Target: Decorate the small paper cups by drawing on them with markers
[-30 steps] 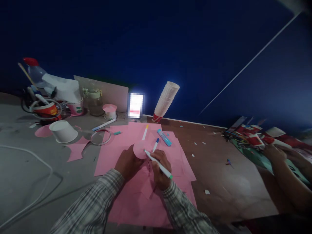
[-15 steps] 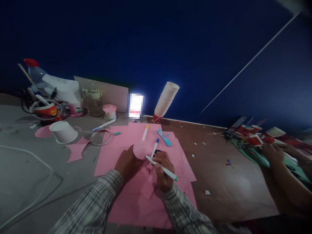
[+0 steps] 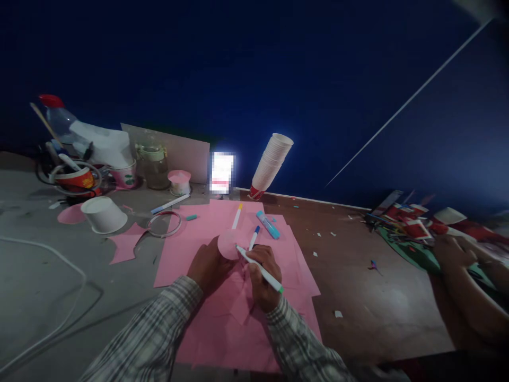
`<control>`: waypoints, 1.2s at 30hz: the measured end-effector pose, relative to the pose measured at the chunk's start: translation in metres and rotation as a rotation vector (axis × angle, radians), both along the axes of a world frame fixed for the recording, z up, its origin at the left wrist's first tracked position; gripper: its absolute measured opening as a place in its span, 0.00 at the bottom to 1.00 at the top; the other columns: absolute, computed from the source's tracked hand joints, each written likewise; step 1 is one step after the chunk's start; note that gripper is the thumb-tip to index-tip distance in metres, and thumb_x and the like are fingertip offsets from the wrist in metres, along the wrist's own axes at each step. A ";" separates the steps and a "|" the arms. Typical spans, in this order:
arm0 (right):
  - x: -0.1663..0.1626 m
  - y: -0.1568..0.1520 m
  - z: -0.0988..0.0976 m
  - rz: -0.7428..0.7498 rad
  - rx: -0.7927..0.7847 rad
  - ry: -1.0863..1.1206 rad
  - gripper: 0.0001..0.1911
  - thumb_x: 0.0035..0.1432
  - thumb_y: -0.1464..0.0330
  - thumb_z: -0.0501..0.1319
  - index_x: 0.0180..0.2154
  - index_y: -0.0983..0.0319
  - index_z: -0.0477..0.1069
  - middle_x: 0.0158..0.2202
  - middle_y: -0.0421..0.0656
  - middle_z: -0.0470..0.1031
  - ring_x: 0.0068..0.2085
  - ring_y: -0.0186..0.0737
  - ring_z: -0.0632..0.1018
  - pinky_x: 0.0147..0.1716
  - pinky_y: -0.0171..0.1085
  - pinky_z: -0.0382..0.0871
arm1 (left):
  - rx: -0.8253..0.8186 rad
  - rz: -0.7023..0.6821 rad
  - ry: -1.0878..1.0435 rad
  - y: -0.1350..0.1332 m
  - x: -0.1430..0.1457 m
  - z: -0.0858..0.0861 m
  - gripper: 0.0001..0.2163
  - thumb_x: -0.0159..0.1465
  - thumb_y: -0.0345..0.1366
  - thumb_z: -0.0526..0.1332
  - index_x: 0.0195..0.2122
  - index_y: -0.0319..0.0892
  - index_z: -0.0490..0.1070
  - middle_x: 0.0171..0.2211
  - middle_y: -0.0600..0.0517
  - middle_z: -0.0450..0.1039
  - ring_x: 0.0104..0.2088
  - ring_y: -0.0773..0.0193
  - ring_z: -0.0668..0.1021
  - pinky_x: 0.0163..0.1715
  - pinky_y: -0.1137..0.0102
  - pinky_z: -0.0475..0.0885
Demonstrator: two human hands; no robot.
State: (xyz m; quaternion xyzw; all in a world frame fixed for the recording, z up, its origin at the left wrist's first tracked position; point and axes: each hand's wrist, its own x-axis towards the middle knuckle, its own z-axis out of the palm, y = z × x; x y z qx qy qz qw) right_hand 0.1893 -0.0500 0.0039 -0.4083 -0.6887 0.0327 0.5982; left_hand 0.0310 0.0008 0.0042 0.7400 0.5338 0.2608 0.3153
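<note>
My left hand (image 3: 210, 267) is closed around something topped by a round pink paper disc (image 3: 228, 244); whatever lies under the disc is mostly hidden. In my right hand (image 3: 264, 276) is a white marker (image 3: 260, 269) with a green end, and its tip meets the disc's right part. Pink paper sheets (image 3: 191, 323) lie spread beneath both hands. Just beyond them rest a blue-capped marker (image 3: 254, 237), a yellow-ended marker (image 3: 237, 216) and a light-blue tube (image 3: 268, 225). A small green cap (image 3: 191, 217) lies to the left.
At left are a white paper cup (image 3: 104, 215), a ring (image 3: 164, 224), a pink paper scrap (image 3: 129, 244) and a white cable (image 3: 75, 265). A tall stack of cups (image 3: 272, 164) leans at the back. Another person's hands (image 3: 453, 252) work at right over a green mat (image 3: 401, 249).
The marker in my right hand has shifted slightly left and up, its tip now further onto the pink disc. The other person's hands have moved a little.
</note>
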 end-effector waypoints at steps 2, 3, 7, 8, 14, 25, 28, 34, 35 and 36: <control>-0.001 0.000 -0.001 -0.006 0.001 0.003 0.11 0.71 0.66 0.55 0.45 0.58 0.76 0.34 0.45 0.78 0.39 0.46 0.78 0.38 0.47 0.76 | -0.001 0.008 0.015 0.000 0.000 0.000 0.15 0.61 0.35 0.65 0.49 0.44 0.73 0.46 0.45 0.81 0.42 0.52 0.82 0.39 0.64 0.72; -0.001 0.001 -0.001 -0.010 -0.004 0.003 0.11 0.71 0.66 0.55 0.45 0.58 0.76 0.34 0.46 0.78 0.39 0.46 0.78 0.38 0.47 0.76 | -0.005 0.008 0.027 0.000 0.001 0.001 0.14 0.61 0.35 0.65 0.49 0.44 0.73 0.46 0.45 0.81 0.42 0.52 0.82 0.39 0.65 0.72; -0.002 0.001 -0.003 -0.022 -0.028 -0.005 0.12 0.71 0.66 0.54 0.45 0.58 0.76 0.35 0.47 0.78 0.39 0.47 0.78 0.37 0.47 0.76 | -0.013 0.008 0.049 -0.001 0.001 0.003 0.14 0.61 0.34 0.65 0.48 0.44 0.74 0.44 0.47 0.81 0.42 0.53 0.82 0.38 0.66 0.72; -0.002 0.001 -0.003 -0.023 -0.028 -0.010 0.12 0.71 0.66 0.55 0.45 0.59 0.76 0.35 0.47 0.78 0.39 0.46 0.78 0.37 0.47 0.76 | -0.013 0.007 0.045 -0.001 0.001 0.004 0.14 0.61 0.35 0.65 0.48 0.44 0.74 0.45 0.46 0.81 0.42 0.53 0.82 0.38 0.66 0.72; -0.001 0.000 0.000 -0.007 -0.019 -0.052 0.12 0.70 0.68 0.54 0.45 0.60 0.76 0.35 0.46 0.79 0.38 0.45 0.79 0.38 0.46 0.75 | -0.008 0.006 0.021 -0.001 0.001 0.003 0.14 0.61 0.37 0.66 0.48 0.43 0.75 0.44 0.45 0.81 0.41 0.52 0.82 0.37 0.65 0.72; 0.000 -0.001 -0.001 0.004 -0.025 -0.074 0.11 0.68 0.69 0.56 0.45 0.59 0.77 0.33 0.46 0.78 0.39 0.47 0.78 0.37 0.46 0.75 | -0.005 -0.001 0.074 -0.001 0.001 0.004 0.13 0.62 0.38 0.65 0.48 0.45 0.74 0.43 0.47 0.80 0.41 0.53 0.82 0.38 0.65 0.71; 0.001 -0.003 0.000 0.021 -0.023 -0.058 0.11 0.69 0.70 0.56 0.45 0.59 0.76 0.33 0.46 0.79 0.39 0.47 0.77 0.37 0.46 0.75 | -0.004 0.001 0.079 -0.002 0.001 0.005 0.12 0.63 0.38 0.65 0.47 0.45 0.75 0.42 0.47 0.80 0.39 0.54 0.82 0.35 0.66 0.70; 0.004 -0.004 0.002 0.005 -0.022 -0.070 0.11 0.68 0.72 0.55 0.45 0.59 0.76 0.34 0.46 0.79 0.39 0.47 0.78 0.36 0.46 0.75 | -0.008 -0.017 0.071 -0.001 0.001 0.007 0.12 0.63 0.37 0.65 0.48 0.44 0.75 0.44 0.46 0.80 0.39 0.54 0.82 0.36 0.66 0.71; 0.004 -0.004 0.002 0.006 -0.025 -0.069 0.11 0.68 0.72 0.56 0.45 0.59 0.76 0.33 0.46 0.78 0.40 0.47 0.78 0.37 0.46 0.75 | -0.004 -0.019 0.064 -0.001 0.001 0.007 0.12 0.63 0.37 0.65 0.47 0.44 0.75 0.44 0.46 0.80 0.40 0.54 0.82 0.37 0.66 0.71; 0.004 -0.004 0.002 0.007 -0.031 -0.063 0.11 0.67 0.72 0.56 0.45 0.59 0.76 0.33 0.46 0.78 0.40 0.47 0.78 0.37 0.45 0.75 | 0.000 -0.020 0.058 -0.001 0.001 0.007 0.12 0.63 0.37 0.65 0.47 0.44 0.75 0.45 0.46 0.80 0.41 0.53 0.82 0.38 0.66 0.71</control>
